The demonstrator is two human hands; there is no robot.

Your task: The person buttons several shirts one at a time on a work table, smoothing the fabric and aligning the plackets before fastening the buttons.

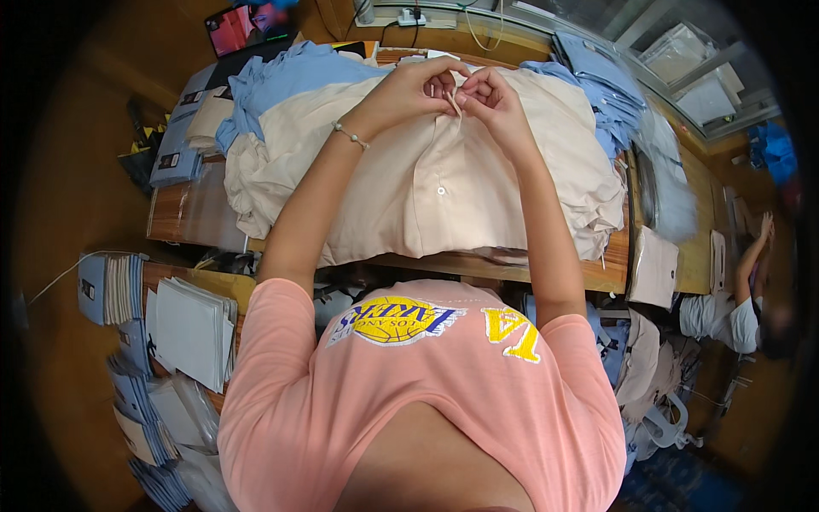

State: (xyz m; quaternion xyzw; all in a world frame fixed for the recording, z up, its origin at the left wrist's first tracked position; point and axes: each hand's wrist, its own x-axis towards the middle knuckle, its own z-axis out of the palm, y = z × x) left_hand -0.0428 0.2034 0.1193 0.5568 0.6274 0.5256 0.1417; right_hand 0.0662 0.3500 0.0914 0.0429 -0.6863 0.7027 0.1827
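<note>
A cream button-front shirt (367, 200) lies spread over the table, its front hem toward me and a white button (441, 191) showing on the placket. At the far end of the placket, both hands meet with bent fingers. My left hand (426, 88) pinches the raised shirt edge. From the other side my right hand (488, 96) grips the same edge, its thumb and fingers pressed together. Whether a button sits between the fingertips is hidden. Under the cream cloth, at the back left, light blue shirts (286, 81) are bunched.
Folded blue shirts are stacked at the back right (601, 81) and on the left (177, 154). White sheets (194, 333) lie on a surface at lower left. A lit screen (247, 30) stands at the back. Another person (734, 316) is at far right.
</note>
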